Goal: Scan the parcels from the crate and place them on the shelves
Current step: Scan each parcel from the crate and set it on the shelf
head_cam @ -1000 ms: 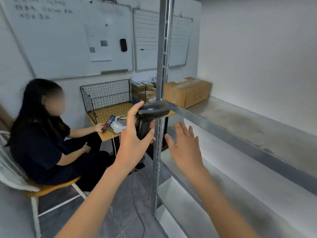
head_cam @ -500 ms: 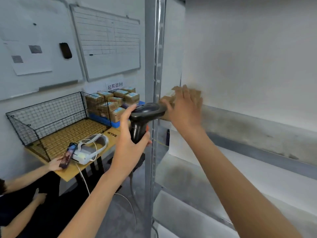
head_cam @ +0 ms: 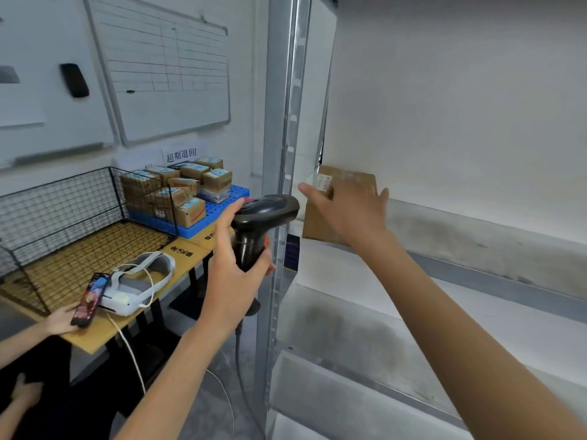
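On the shelf (head_cam: 476, 230) just ahead, your flat right hand (head_cam: 352, 211) touches the parcel (head_cam: 346, 182), while your left hand (head_cam: 232, 274) grips the scanner (head_cam: 263, 217) beside it.

The left hand (head_cam: 232, 281) grips a black scanner (head_cam: 260, 223). The right hand (head_cam: 352, 211) touches a cardboard parcel (head_cam: 320, 217) at the shelf's (head_cam: 476, 236) left end.

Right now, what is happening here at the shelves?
A person is shelving parcels. The left hand grips a black scanner. The right hand reaches to a cardboard box on the metal shelf, fingers spread against it. More parcels wait on a blue tray behind.
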{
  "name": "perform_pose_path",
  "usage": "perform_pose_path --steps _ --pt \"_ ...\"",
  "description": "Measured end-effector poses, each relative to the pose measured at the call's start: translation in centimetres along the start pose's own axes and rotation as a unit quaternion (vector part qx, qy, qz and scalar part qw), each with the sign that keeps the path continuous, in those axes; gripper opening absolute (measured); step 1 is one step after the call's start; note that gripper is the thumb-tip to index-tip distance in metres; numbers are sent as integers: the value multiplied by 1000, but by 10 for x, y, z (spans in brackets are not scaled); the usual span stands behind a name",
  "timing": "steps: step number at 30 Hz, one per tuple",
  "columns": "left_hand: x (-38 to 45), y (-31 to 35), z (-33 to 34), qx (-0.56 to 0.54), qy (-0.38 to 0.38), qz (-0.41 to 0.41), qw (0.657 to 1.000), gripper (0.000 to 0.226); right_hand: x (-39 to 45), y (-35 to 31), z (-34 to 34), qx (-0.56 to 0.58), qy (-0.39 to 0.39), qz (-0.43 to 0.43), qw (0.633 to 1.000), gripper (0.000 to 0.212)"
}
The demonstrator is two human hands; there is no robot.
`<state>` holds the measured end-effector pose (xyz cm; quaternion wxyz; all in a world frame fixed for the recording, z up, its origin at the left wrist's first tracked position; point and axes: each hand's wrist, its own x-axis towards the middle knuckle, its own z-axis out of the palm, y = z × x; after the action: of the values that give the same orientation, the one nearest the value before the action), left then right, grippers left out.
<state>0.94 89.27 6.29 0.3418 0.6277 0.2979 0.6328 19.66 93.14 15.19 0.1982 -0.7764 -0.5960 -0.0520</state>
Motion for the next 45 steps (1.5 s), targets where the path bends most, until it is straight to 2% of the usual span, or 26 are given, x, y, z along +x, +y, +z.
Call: perform_pose_path --steps 2,7,13,20,27,30,36,40,43,45 --pt "2 1 1 -7 -5 5 1000 94 14 -7 -5 1 -16 30 999 89" --pt "2 -2 2 -13 -14 0 1000 95 32 -16 -3 -2 -130 95 987 98" --pt "-1 -11 2 -12 -22 0 1000 92 31 -12 3 6 -119 87 989 83" --pt "-10 -18 -2 -11 -19 -10 1000 89 20 -1 12 -42 -84 73 993 85" --pt "-23 -18 -9 -9 -10 -16 1000 86 -16 6 34 -53 51 36 997 86" --pt "-30 -20 -13 -4 -8 -17 1000 86 -36 9 41 -42 87 31 995 85" --pt "-52 -24 -24 -2 6 -18 1000 88 -106 9 67 31 156 -2 987 81" --pt "-71 -28 -27 23 14 -18 999 88 -155 -2 98 108 227 3 968 78" --pt "-88 -35 -31 29 20 -55 998 87 -182 -6 124 181 216 39 958 78" --pt "-102 -38 -35 45 12 -68 997 86 -198 -3 141 229 171 79 955 79"
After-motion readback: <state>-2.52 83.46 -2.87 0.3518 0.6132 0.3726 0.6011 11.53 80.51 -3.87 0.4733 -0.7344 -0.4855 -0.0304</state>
